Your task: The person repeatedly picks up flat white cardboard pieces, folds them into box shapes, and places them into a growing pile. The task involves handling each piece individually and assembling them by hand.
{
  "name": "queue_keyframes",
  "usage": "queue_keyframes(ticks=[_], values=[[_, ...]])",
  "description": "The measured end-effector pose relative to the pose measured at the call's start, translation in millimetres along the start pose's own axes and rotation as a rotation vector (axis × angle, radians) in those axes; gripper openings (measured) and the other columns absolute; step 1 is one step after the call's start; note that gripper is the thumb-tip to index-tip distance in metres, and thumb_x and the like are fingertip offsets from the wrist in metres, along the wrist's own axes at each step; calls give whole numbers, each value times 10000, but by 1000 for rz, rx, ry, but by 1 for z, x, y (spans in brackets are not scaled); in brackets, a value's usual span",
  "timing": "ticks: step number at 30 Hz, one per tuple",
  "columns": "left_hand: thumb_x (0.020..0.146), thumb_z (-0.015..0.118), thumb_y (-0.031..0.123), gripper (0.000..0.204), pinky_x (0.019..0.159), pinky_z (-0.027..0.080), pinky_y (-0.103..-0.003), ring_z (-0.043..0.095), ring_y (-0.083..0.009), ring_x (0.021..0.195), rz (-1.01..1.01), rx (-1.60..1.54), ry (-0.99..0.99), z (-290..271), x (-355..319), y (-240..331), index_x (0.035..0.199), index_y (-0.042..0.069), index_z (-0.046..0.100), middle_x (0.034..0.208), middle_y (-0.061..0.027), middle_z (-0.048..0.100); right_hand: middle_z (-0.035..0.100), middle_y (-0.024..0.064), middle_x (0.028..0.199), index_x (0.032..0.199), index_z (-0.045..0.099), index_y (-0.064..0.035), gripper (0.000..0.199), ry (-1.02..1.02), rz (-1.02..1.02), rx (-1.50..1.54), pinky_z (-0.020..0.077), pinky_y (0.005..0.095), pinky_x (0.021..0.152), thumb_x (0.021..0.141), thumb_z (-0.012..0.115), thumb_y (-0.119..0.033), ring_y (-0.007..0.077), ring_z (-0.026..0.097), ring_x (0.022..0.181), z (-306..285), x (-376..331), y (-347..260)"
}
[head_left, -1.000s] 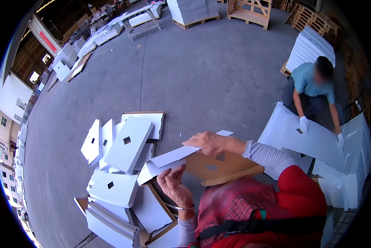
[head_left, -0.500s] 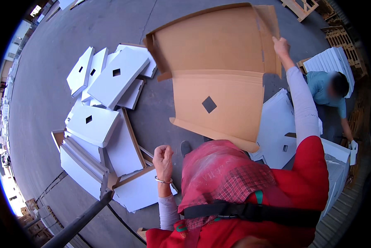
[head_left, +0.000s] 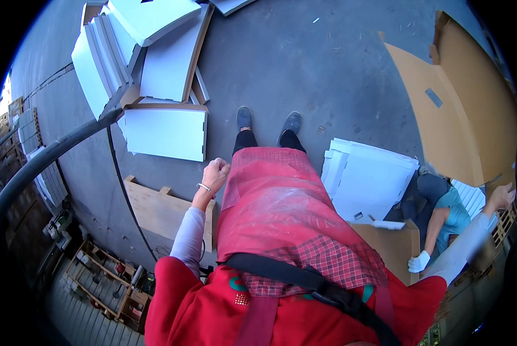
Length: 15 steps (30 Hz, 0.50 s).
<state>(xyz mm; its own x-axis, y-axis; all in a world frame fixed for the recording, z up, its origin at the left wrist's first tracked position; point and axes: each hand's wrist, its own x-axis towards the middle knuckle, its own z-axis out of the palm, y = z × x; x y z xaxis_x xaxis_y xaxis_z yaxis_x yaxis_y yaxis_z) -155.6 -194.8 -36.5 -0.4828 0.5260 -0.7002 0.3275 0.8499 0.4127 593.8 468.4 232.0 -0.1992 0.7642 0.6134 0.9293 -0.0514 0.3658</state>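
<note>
Off to the right, my right hand [head_left: 502, 198] grips the edge of a large unfolded cardboard box blank [head_left: 466, 109]. The blank's brown side faces me, and a dark cut-out shows in one panel. My left hand [head_left: 216, 174], with a bracelet at the wrist, is curled into a loose fist beside my red apron [head_left: 275, 196], and nothing shows in it. A stack of flat white blanks [head_left: 368, 179] lies on the floor to the right, under and short of the held blank. White folded boxes [head_left: 166, 131] lie in a pile at the far left.
A co-worker in a teal shirt [head_left: 455, 210] bends low at the right, a white-gloved hand [head_left: 418, 262] by a brown cardboard piece [head_left: 388, 239]. A dark pole [head_left: 56, 147] and a cable cross the left side. A wooden board [head_left: 163, 210] lies left of me.
My right hand has swung the box blank from in front of me to the far right. My view has turned, and the pile of white boxes now sits higher in the picture.
</note>
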Motion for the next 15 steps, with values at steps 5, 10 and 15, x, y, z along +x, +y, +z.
queue_keyframes(ticks=[5,10,15], values=[[866,625,231,217,631,504,-323,627,-169,648,-122,-50,-98,38,34,-39,842,16,624,722,-96,646,615,161,1215,1309,569,-108,505,-405,-619,438,460,410,956,815,487,-39,335,578,1120,-34,-145,-198],[853,640,240,224,738,505,-387,640,-317,819,-92,61,-122,53,98,-78,848,17,620,847,-152,646,599,158,1200,1366,528,-165,642,-915,-440,512,468,419,931,769,507,71,352,568,1082,-7,-371,-313],[848,619,204,220,815,485,-459,592,-386,937,-52,327,-145,77,222,-160,996,42,608,1033,-199,581,627,189,1069,1218,597,-87,364,-1229,-125,558,484,439,831,857,612,-46,402,604,950,16,-554,-389]])
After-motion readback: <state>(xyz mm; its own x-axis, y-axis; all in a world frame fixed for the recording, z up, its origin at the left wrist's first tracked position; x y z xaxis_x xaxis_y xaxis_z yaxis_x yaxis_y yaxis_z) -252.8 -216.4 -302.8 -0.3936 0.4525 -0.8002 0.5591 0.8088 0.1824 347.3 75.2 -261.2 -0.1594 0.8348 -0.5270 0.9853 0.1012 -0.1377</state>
